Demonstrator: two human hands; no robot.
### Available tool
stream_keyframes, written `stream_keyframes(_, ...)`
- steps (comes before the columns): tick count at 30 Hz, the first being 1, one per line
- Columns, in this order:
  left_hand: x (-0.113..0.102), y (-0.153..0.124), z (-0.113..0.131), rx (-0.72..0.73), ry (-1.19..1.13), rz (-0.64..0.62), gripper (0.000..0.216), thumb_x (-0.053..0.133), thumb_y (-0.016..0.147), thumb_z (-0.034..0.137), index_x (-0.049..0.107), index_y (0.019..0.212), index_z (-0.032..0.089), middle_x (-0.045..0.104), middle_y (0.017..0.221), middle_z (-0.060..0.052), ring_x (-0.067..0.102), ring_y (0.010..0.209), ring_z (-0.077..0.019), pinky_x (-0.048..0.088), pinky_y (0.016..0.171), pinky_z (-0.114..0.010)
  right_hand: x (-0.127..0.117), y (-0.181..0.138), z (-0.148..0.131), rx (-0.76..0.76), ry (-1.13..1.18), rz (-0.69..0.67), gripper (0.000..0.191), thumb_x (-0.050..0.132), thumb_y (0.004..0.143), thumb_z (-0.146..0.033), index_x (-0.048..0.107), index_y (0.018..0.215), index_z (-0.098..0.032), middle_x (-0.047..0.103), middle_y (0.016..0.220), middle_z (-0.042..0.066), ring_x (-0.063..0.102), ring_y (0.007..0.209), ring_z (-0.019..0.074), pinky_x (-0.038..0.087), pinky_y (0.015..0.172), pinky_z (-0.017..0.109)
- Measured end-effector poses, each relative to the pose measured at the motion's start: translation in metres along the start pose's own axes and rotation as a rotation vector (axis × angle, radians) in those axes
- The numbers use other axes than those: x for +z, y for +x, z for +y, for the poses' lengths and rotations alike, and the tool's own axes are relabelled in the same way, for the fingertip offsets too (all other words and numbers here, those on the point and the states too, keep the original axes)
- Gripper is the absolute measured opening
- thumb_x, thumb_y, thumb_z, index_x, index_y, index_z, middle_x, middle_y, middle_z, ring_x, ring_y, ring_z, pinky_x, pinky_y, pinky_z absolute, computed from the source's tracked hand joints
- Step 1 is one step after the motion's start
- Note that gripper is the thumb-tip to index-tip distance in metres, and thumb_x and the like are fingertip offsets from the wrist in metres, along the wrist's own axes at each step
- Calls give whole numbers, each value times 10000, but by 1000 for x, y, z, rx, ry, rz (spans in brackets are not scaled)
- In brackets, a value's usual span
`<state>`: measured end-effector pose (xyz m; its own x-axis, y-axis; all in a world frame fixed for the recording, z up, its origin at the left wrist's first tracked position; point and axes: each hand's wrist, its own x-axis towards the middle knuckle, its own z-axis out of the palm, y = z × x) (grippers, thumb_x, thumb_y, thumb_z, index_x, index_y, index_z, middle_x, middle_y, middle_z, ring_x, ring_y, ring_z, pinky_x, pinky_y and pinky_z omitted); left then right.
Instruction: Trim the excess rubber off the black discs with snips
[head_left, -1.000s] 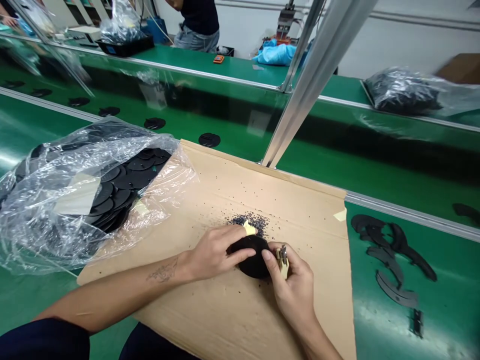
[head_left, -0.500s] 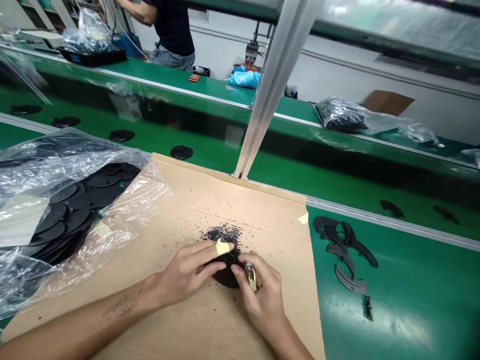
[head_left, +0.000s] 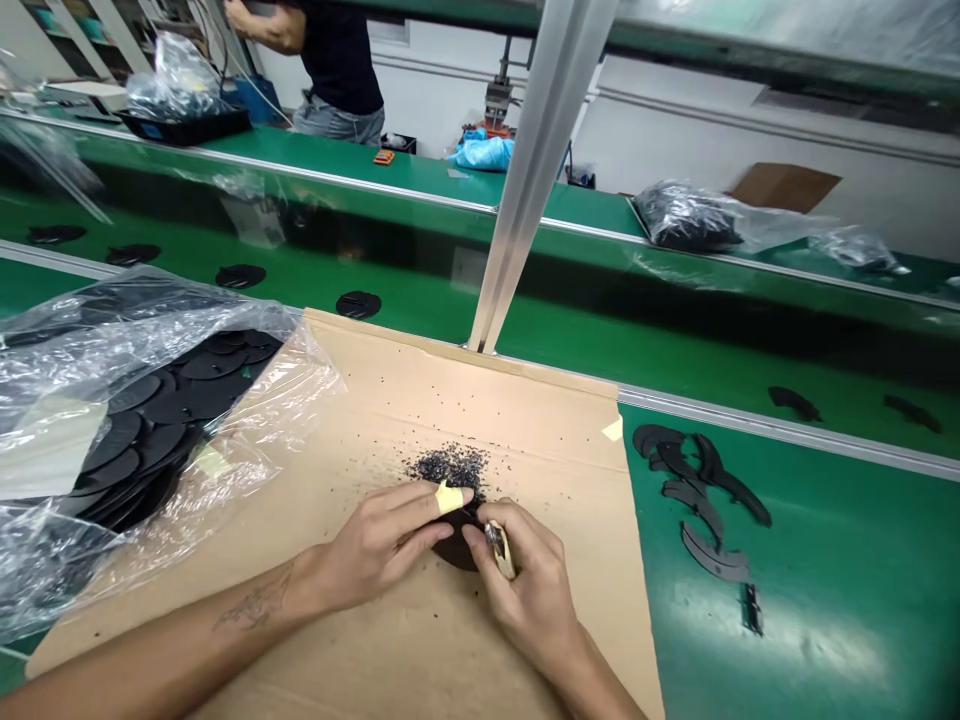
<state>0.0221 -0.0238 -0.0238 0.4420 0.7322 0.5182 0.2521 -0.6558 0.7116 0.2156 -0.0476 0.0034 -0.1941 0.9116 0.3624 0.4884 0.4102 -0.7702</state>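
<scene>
My left hand [head_left: 382,545] presses a black round disc [head_left: 454,550] down on a brown cardboard sheet [head_left: 390,420]; its forefinger tip is wrapped in pale tape. My right hand [head_left: 525,580] is closed around a small tape-wrapped blade tool [head_left: 498,546], whose tip touches the disc's edge. A small heap of black shavings [head_left: 448,464] lies just beyond the fingers. Most of the disc is hidden under both hands.
A clear plastic bag [head_left: 112,420] of several black discs lies at the left. Black curved offcuts [head_left: 701,490] rest on the green table at the right. A slanted metal post [head_left: 525,170] rises behind the cardboard. Single discs ride the green belt [head_left: 358,303]. Another person stands far back [head_left: 330,60].
The view rose and shifted over the second, so the scene slid left and down. Both hands stayed on the disc, with the blade tool still at its edge.
</scene>
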Motion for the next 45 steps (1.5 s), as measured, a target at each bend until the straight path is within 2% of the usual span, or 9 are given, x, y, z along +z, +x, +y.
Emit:
stream_keyframes(5,0,1,1,-114,-71,55,395,592,955,197,588,1350,204,690,1134,-117,673,1024,-213,595,833,-329,-1,-1,-5,12,-8,52,54,562,931,-188,597,897,-209,629,717,12,574,616,145,453,546,259)
stream_keyframes(12,0,2,1,-208,-183,49,296,588,960,205,631,1253,202,731,1156,-97,700,1067,-211,585,919,-330,-1,0,-4,9,14,81,41,570,931,-197,596,903,-212,625,727,11,584,631,143,452,553,250)
stream_keyframes(17,2,0,2,-294,-247,0,244,560,976,220,627,1210,195,744,1090,-74,715,1012,-184,592,869,-275,1,0,-1,-21,21,84,51,571,930,-168,584,926,-217,617,742,4,587,647,140,463,583,247)
stream_keyframes(21,0,1,1,-253,-216,30,226,552,978,210,632,1187,177,747,1074,-85,717,991,-190,590,871,-287,0,4,1,-61,31,68,65,593,914,-162,585,944,-219,622,757,5,591,651,144,470,591,256)
stream_keyframes(28,-3,7,0,-69,-152,39,292,547,971,151,617,1255,159,756,1094,-103,732,986,-190,601,886,-299,-2,8,5,-106,9,-11,75,610,908,-168,622,963,-217,653,782,33,608,692,170,493,627,293)
stream_keyframes(35,-2,5,1,-94,-155,20,357,539,978,152,565,1334,159,748,1133,-107,726,1031,-191,594,912,-299,0,6,4,-9,70,19,11,621,911,-220,611,914,-220,646,759,19,595,642,153,487,580,270)
stream_keyframes(41,-2,6,2,-123,-120,49,328,557,968,153,584,1295,157,753,1086,-90,730,979,-175,592,884,-272,2,5,7,-24,94,23,42,635,901,-203,600,886,-218,596,709,-2,557,603,139,458,546,254)
stream_keyframes(45,-3,7,2,-67,-112,56,330,552,967,141,588,1295,144,749,1097,-98,725,991,-173,589,898,-273,2,6,8,-51,85,9,40,636,902,-197,601,902,-216,599,721,2,561,613,145,462,552,263)
